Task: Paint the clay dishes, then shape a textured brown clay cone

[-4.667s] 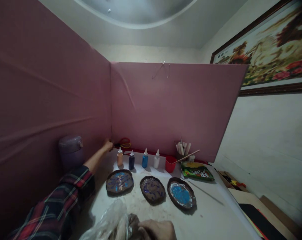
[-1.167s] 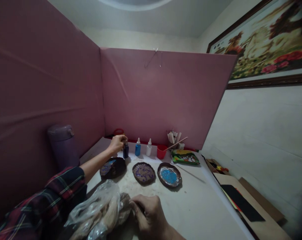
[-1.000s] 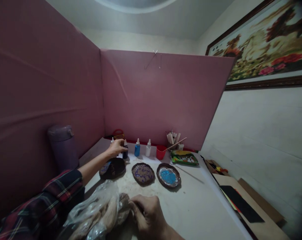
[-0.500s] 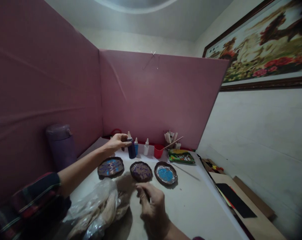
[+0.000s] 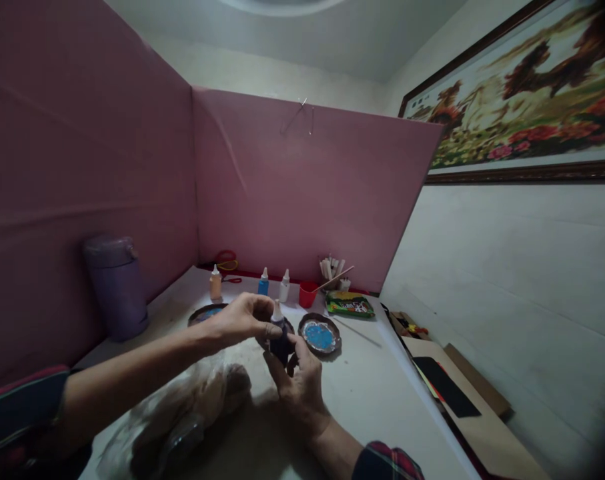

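A dark purple squeeze bottle (image 5: 279, 348) with a pale nozzle stands upright between my hands above the table. My left hand (image 5: 249, 316) grips it near the shoulder from the left, and my right hand (image 5: 302, 387) closes round its lower part. Behind the bottle, the middle brown wavy-edged dish is mostly hidden. To its right lies a similar dish (image 5: 320, 335) with blue and white paint in it. The left dish (image 5: 206, 312), streaked with blue, is partly covered by my left hand and forearm.
Orange (image 5: 215, 285), blue (image 5: 263, 283) and white (image 5: 285, 287) bottles stand at the back, near red scissors (image 5: 226, 259). Right of them are a red cup (image 5: 307, 295) and a green packet (image 5: 350, 305). A clear plastic bag (image 5: 182, 407) lies front left; a purple flask (image 5: 116, 290) stands left.
My left hand has brought the purple bottle from the back row toward me. My right hand, a closed pinch before, now holds the bottle too. The orange bottle has come into view.
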Motion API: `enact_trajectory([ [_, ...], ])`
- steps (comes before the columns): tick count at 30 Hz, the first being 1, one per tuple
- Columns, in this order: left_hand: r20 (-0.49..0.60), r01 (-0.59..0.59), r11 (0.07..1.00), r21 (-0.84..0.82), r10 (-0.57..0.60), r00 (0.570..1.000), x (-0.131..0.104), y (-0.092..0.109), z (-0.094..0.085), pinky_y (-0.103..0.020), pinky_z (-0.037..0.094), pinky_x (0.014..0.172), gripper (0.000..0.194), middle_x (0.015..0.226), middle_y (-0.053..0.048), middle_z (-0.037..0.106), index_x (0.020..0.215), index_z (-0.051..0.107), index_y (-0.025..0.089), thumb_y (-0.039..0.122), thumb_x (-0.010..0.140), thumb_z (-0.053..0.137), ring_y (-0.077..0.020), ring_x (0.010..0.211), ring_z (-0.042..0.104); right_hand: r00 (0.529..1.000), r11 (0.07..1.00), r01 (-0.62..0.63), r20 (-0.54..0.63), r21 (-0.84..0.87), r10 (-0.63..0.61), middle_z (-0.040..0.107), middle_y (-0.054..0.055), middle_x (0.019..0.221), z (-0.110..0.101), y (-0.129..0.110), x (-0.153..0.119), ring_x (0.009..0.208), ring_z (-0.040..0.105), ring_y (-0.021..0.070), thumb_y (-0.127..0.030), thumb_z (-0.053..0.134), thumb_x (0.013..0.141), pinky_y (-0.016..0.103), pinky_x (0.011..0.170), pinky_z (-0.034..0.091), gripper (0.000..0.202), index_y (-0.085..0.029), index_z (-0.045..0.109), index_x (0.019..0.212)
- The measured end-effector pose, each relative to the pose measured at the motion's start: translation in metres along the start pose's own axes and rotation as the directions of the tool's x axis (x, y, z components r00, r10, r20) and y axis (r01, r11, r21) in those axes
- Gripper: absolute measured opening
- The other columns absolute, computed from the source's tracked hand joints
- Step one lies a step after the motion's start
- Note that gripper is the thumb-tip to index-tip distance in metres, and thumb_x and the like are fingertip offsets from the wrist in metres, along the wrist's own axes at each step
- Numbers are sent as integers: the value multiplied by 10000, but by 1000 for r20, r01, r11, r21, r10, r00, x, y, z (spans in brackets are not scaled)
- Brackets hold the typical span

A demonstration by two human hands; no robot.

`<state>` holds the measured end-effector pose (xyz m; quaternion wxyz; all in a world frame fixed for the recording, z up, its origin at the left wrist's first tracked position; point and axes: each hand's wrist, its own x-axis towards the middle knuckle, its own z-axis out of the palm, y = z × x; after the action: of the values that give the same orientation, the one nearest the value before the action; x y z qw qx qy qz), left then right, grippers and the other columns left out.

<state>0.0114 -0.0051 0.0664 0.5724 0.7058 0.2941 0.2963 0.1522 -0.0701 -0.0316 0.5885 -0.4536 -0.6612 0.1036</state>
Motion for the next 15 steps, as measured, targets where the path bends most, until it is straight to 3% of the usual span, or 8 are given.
enact_trajectory([
  [3,2,-15,1000,8,15,1000,-4,4,0,-252,442,579,267,665,-22,634,719,661,140,338,573,766,-132,593,560,1000,1000,1,7,20,-1,562,7,699,-1,-4,1,573,473,115,-323,622,787,225,525,400,244,-141,584,943],
  [9,34,-16,1000,5,16,999,-10,3,-3,-289,470,680,312,781,-68,673,804,704,130,367,604,742,-185,724,616,984,970,-100,167,222,64,489,-32,628,-3,-8,4,547,423,93,-320,599,790,206,504,359,190,-142,580,853],
  [12,71,-25,1000,16,23,997,-10,2,-7,-295,470,706,324,816,-77,680,832,707,127,374,625,744,-196,773,620,985,973,-89,165,212,54,462,-38,616,-3,-7,5,543,387,90,-322,628,759,205,492,336,204,-137,579,833],
  [15,64,-83,996,45,80,995,-9,9,-13,-293,457,749,382,914,-81,684,987,695,146,371,680,723,-186,836,606,980,970,-116,181,215,78,473,-26,637,-3,-5,5,561,393,97,-343,616,771,212,506,344,226,-135,580,851],
])
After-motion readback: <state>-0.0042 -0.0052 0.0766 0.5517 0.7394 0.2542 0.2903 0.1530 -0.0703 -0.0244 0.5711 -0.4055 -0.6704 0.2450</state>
